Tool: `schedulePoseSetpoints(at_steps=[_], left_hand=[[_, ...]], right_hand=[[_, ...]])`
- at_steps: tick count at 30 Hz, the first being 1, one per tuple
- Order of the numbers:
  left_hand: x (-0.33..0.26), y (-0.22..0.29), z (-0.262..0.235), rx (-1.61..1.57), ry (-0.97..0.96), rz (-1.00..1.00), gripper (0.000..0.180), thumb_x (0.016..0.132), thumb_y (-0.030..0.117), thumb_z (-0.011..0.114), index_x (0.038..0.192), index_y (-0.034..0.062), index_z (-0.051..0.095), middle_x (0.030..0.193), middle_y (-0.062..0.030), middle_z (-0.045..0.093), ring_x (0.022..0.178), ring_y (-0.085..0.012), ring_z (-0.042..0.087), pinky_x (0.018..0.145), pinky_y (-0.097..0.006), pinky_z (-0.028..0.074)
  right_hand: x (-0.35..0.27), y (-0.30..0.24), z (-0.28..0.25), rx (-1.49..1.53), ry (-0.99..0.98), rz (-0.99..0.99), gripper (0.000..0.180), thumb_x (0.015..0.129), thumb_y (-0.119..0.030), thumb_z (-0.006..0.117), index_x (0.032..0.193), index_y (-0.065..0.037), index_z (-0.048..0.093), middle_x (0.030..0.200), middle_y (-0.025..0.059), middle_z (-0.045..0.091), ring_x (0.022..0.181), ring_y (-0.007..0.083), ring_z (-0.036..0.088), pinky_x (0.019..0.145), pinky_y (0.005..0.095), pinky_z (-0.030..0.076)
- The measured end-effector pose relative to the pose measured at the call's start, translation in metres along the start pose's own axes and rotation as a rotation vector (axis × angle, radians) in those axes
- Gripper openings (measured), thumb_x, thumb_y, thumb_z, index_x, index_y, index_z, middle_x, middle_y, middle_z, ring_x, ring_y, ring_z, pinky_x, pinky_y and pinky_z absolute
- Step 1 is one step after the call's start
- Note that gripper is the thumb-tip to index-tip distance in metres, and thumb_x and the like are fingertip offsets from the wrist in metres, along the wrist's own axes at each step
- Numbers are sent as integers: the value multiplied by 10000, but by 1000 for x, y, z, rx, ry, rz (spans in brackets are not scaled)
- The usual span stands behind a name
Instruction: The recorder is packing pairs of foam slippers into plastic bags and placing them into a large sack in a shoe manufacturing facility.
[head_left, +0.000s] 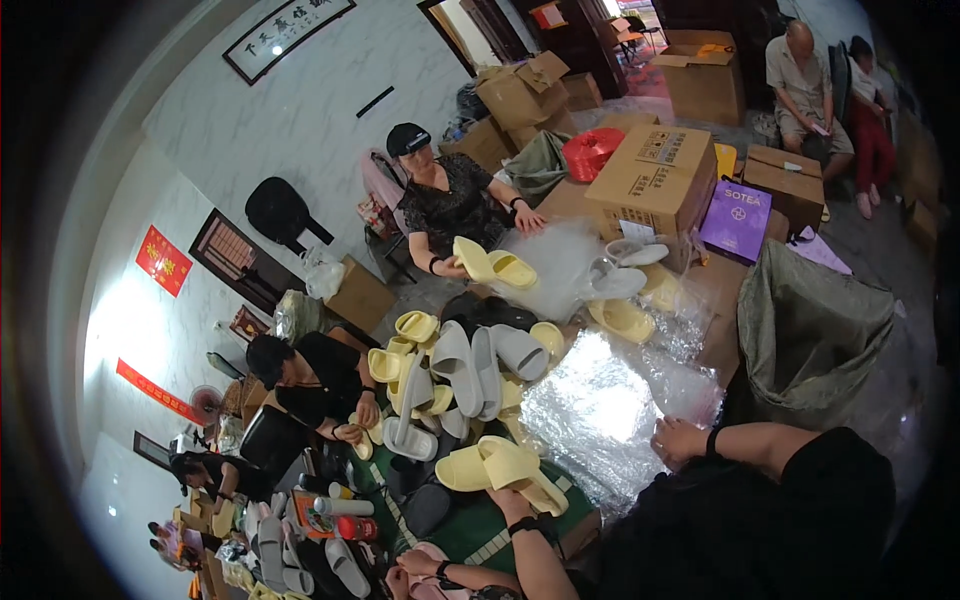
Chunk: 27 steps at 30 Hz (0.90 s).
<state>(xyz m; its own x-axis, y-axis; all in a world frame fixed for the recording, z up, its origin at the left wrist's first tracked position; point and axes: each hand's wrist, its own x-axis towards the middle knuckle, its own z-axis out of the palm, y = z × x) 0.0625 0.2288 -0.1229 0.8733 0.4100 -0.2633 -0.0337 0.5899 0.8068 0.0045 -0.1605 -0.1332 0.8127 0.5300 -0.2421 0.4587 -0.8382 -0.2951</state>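
My left hand [512, 506] is closed on a pair of yellow slippers [500, 468], raised over the near end of the table, one slipper crossing the other. Its fingers are partly hidden beneath them. To the right, my right hand [680, 441] rests at the edge of a stack of shiny clear plastic bags [590, 405], its fingers curled onto the film. Beyond the lifted pair lies a heap of grey slippers [456, 366] and yellow slippers [418, 326]. Several bagged pairs, including a yellow slipper [622, 320], lie past the bags.
Across the table a co-worker holds yellow slippers [496, 265]; another at left handles a pair. A third person's hands [418, 563] are close to my left arm. A cardboard box [652, 182], a purple box [736, 220] and a grey-green sack [812, 325] stand at the right.
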Motion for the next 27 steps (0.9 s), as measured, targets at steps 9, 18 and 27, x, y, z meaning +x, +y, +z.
schedulePoseSetpoints(at_steps=[9, 18, 27], left_hand=[[-58, 14, 57, -132, -350, -212, 400, 878, 359, 443, 1186, 104, 453, 1138, -71, 513, 1035, -264, 491, 871, -461, 418], [-64, -101, 148, -98, -314, -549, 271, 875, 191, 479, 1114, 65, 489, 1033, -90, 563, 926, -234, 546, 847, -383, 447], [-85, -134, 106, -67, -563, -615, 354, 729, -20, 485, 1081, 21, 473, 1067, -127, 511, 1028, -249, 488, 928, -365, 391]], right_hand=[[12, 11, 11, -66, -75, -123, 429, 772, -303, 511, 1124, -58, 487, 1186, 275, 424, 1087, 436, 426, 923, 506, 337], [35, 45, 18, 354, -75, 50, 347, 744, -233, 519, 1040, -61, 577, 1022, 178, 578, 939, 344, 542, 802, 410, 434], [7, 32, -17, 1617, -645, 247, 346, 801, -279, 589, 1053, -45, 550, 914, 63, 614, 768, 177, 599, 672, 296, 497]])
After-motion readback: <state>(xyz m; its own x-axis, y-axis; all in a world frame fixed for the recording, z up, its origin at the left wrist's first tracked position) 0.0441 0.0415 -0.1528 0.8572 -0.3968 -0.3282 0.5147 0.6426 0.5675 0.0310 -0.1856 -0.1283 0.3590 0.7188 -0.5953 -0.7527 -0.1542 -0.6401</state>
